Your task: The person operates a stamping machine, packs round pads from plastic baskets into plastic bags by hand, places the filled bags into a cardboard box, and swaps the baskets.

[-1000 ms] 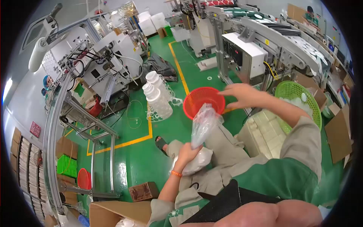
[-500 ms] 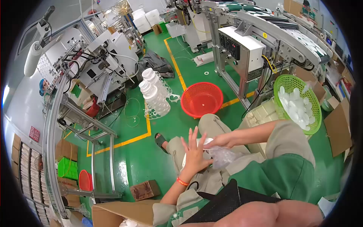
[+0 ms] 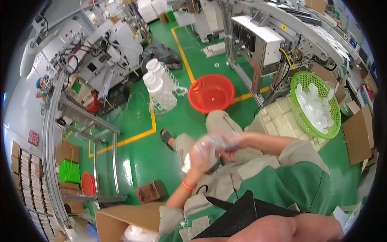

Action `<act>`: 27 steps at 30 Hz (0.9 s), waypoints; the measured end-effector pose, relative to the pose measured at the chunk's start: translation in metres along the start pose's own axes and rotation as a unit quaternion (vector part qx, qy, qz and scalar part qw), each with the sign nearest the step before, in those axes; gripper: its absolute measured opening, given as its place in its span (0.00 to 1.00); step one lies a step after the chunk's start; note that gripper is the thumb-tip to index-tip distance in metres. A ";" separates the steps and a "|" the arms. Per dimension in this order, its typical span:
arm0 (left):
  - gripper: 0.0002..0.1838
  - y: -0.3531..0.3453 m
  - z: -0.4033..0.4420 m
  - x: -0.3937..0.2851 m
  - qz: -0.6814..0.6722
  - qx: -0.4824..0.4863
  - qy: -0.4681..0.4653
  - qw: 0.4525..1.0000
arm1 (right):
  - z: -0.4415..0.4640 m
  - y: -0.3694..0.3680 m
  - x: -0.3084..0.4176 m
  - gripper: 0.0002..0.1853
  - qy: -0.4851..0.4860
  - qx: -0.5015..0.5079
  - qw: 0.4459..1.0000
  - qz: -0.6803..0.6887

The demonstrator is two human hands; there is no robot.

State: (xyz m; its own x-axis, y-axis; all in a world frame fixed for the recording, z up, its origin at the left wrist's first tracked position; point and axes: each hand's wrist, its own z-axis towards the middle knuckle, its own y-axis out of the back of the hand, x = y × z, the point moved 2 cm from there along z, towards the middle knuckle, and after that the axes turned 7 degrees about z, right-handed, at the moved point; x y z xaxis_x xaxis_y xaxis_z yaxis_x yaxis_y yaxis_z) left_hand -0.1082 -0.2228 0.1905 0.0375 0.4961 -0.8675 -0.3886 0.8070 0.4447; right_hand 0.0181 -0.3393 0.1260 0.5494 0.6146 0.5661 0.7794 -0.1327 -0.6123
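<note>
My left hand, with an orange wristband, is closed around a clear plastic bag above my lap. A white object shows at the lower left edge of that hand; its kind is hidden. My right hand grips the bag from the other side, its fingers partly covered by the plastic and smeared by motion. Beyond my knees stands a red plastic basket with a small pale bit inside. To the right, a green basket holds many thin, translucent white round pieces.
Tall white stacks stand on the floor ahead. The green basket rests on a cream crate. A conveyor machine rises ahead right, a metal frame at left. An open cardboard box with white contents sits by my left side.
My left hand has gone from spread fingers to closed around the bag. The plastic now stretches across both hands, higher above my lap. The view has shifted slightly.
</note>
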 end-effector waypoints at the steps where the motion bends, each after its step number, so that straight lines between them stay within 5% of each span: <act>1: 0.10 0.016 0.012 0.004 0.114 -0.057 0.063 0.990 | -0.015 0.000 0.019 0.34 0.213 -0.010 0.965 -0.150; 2: 0.12 0.026 0.024 0.031 0.250 -0.142 -0.056 0.956 | -0.033 0.000 0.036 0.37 0.406 -0.094 0.858 -0.301; 3: 0.11 0.039 0.037 0.009 0.123 -0.197 -0.029 0.972 | -0.045 -0.026 0.056 0.28 0.496 -0.163 0.817 -0.244; 4: 0.11 0.043 0.043 0.004 0.017 -0.224 -0.016 0.974 | -0.044 -0.035 0.074 0.20 0.607 -0.220 0.663 -0.379; 8: 0.16 0.063 0.056 -0.006 0.008 -0.173 0.012 0.985 | -0.020 -0.048 0.127 0.13 0.493 -0.254 0.766 -0.326; 10: 0.22 0.074 0.058 -0.012 -0.096 -0.161 -0.067 0.980 | -0.017 -0.043 0.163 0.10 0.547 -0.231 0.714 -0.372; 14: 0.28 0.124 0.057 -0.031 -0.082 -0.172 -0.099 0.977 | -0.045 -0.073 0.205 0.12 0.538 -0.243 0.701 -0.401; 16: 0.29 0.143 0.057 -0.047 0.005 -0.191 -0.086 0.978 | -0.050 -0.082 0.219 0.13 0.548 -0.249 0.684 -0.411; 18: 0.31 0.149 0.061 -0.052 0.011 -0.170 -0.112 0.979 | -0.070 -0.113 0.214 0.16 0.462 -0.308 0.728 -0.402; 20: 0.31 0.152 0.065 -0.055 0.049 -0.186 -0.114 0.975 | -0.075 -0.118 0.212 0.13 0.576 -0.305 0.681 -0.334; 22: 0.31 0.159 0.071 -0.041 0.086 -0.159 -0.055 0.982 | -0.063 -0.082 0.220 0.13 0.499 -0.337 0.674 -0.427; 25: 0.26 0.175 0.088 -0.032 0.251 -0.233 -0.148 0.928 | -0.071 -0.075 0.212 0.13 0.551 -0.279 0.641 -0.456; 27: 0.23 0.176 0.078 -0.042 0.325 -0.215 -0.068 0.919 | -0.073 -0.074 0.203 0.12 0.514 -0.290 0.666 -0.456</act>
State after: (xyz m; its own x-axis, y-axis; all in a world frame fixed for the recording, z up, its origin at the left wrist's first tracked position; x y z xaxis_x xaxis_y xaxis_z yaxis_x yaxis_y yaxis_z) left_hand -0.1067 -0.0761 0.3224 -0.2272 0.8871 -0.4017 -0.6969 0.1400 0.7033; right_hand 0.0937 -0.2619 0.3267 -0.5490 -0.1718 0.8180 0.7515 -0.5297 0.3932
